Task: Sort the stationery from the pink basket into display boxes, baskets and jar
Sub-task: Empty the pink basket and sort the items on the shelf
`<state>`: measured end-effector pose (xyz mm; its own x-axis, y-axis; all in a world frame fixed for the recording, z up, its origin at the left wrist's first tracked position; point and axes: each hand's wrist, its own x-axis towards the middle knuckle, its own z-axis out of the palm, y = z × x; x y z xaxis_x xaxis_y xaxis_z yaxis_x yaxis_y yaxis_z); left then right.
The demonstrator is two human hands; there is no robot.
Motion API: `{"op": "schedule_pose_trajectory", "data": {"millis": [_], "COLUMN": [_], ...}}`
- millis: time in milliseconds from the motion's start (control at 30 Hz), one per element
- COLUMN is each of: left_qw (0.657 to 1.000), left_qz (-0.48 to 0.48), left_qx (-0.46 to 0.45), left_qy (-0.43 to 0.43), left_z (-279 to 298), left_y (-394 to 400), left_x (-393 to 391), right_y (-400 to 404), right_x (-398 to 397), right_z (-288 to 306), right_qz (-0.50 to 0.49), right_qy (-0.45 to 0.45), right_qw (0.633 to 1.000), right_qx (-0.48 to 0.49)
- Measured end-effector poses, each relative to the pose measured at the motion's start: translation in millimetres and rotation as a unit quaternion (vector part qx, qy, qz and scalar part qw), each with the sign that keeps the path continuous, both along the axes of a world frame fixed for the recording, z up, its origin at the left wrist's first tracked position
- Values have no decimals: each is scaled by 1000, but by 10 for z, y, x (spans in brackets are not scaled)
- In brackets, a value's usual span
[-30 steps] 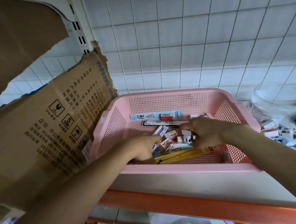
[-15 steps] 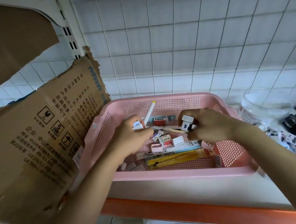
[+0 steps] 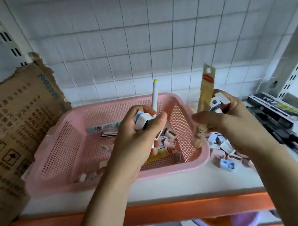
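Observation:
The pink basket sits on a white shelf and holds small erasers, flat packets and a yellow packet. Above its middle, my left hand grips a white pen that points up, together with a small white eraser. My right hand is over the basket's right rim. It holds a long yellow packet upright and some small erasers in the fingers.
A torn cardboard box stands at the left against the basket. A heap of small erasers lies right of the basket. Black pen boxes lie at the far right. The shelf has an orange front edge.
Both hands have risen out of the basket. My right hand now holds the long yellow packet, which lay on the basket floor before. The view has swung to the right.

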<state>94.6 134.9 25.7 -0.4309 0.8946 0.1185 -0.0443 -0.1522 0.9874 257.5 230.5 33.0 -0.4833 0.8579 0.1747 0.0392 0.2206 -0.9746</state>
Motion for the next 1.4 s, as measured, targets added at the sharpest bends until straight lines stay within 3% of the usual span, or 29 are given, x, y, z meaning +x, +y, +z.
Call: {"op": "schedule_pose_trajectory", "data": {"millis": [167, 300, 467, 700, 900, 1100, 1400], "left_qw": [999, 1000, 997, 994, 978, 921, 898], "left_qz": [-4, 4, 9, 82, 117, 99, 110], "left_qx": [38, 10, -23, -70, -70, -22, 10], "left_qy": [6, 4, 78, -33, 158, 375, 426], "left_z": [65, -20, -266, -577, -643, -724, -793], "left_y": [273, 541, 770, 827, 1027, 1298, 1402], "left_x": [602, 1112, 1740, 1976, 1840, 1670, 1474], "right_y": [245, 467, 654, 832, 894, 979, 1039], "right_x": [589, 1104, 1614, 1949, 1909, 1830, 1779], "right_z": [-90, -165, -353, -493, -511, -518, -549], "right_qz": [-93, -101, -60, -20, 27, 28, 30], "right_qy": [167, 113, 75, 86, 116, 143, 119], "right_qw": [971, 971, 981, 973, 969, 956, 961], "right_qx": [-145, -184, -168, -214, -215, -255, -247]}}
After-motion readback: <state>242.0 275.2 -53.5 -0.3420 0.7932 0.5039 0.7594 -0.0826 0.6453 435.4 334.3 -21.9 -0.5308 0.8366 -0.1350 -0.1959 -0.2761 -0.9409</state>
